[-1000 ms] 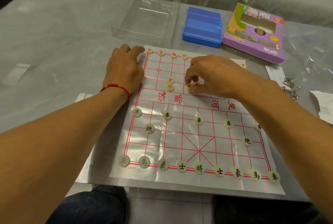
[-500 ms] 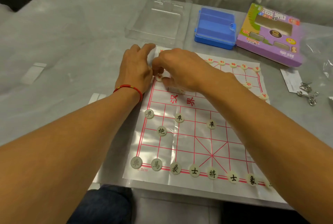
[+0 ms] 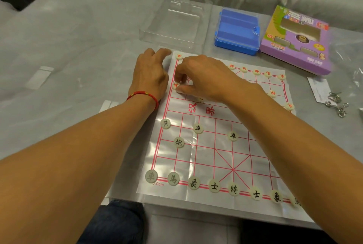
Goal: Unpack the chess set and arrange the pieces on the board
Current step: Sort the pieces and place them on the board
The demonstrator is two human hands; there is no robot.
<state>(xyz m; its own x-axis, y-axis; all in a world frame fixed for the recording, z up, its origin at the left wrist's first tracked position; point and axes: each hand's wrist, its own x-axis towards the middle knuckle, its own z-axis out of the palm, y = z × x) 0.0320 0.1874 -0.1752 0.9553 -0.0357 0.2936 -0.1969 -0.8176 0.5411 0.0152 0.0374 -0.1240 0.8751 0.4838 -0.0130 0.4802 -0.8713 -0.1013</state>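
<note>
Pinching red-marked piece (image 3: 176, 86) at board (image 3: 206, 151) left edge: right hand (image 3: 204, 78); left hand (image 3: 151, 74) flat, relaxed, beside board.

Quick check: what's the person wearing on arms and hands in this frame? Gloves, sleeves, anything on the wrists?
No gloves and no sleeves in view: both forearms are bare up to the frame edge. The left hand has a thin red cord bracelet with a small yellow section at the wrist. The right hand shows no ring, watch or band where visible.
</note>
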